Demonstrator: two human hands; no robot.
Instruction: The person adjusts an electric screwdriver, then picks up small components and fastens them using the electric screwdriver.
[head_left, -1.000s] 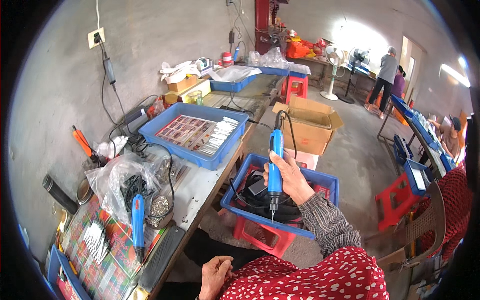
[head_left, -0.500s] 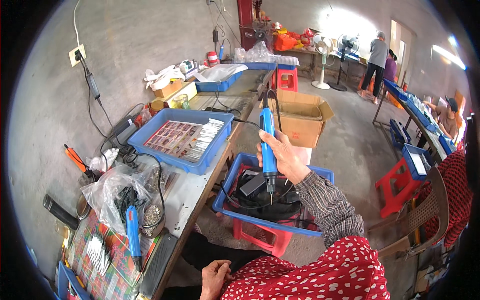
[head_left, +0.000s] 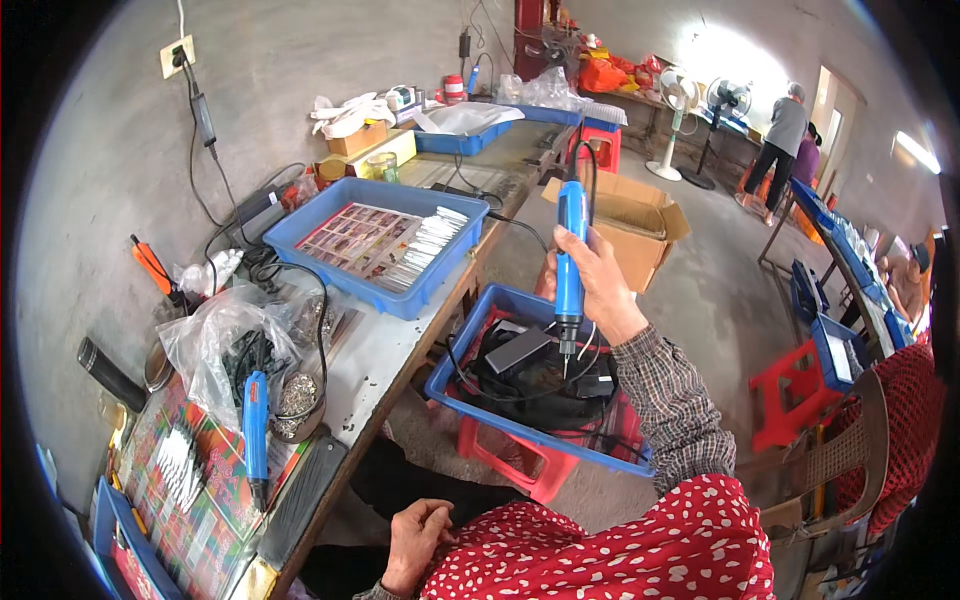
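My right hand (head_left: 602, 283) is wrapped round a blue electric screwdriver (head_left: 570, 235), held upright with its bit pointing down and its cord rising from the top. Below it a blue plastic bin (head_left: 480, 412) holds a black bag-like thing (head_left: 530, 392), a dark grey box-shaped adapter (head_left: 519, 350) and cords. In my lap, against the red spotted apron (head_left: 600, 545), my left hand (head_left: 415, 540) rests with curled fingers, and nothing shows in it. A second blue electric screwdriver (head_left: 256, 430) lies on the bench at left, beside a cup of small metal screws (head_left: 297, 398).
On the workbench (head_left: 385, 345) a blue tray (head_left: 345, 283) holds white strips. Clear plastic bags (head_left: 225, 330) and orange-handled pliers (head_left: 150, 262) lie nearer. Red stools (head_left: 520, 465), an open cardboard box (head_left: 625, 225) and a chair (head_left: 835, 450) stand around. People (head_left: 785, 130) are farther off.
The whole view has shifted a little. My right hand has lifted the screwdriver slightly up and right relative to the bin. More of my left wrist shows; that hand stays in my lap.
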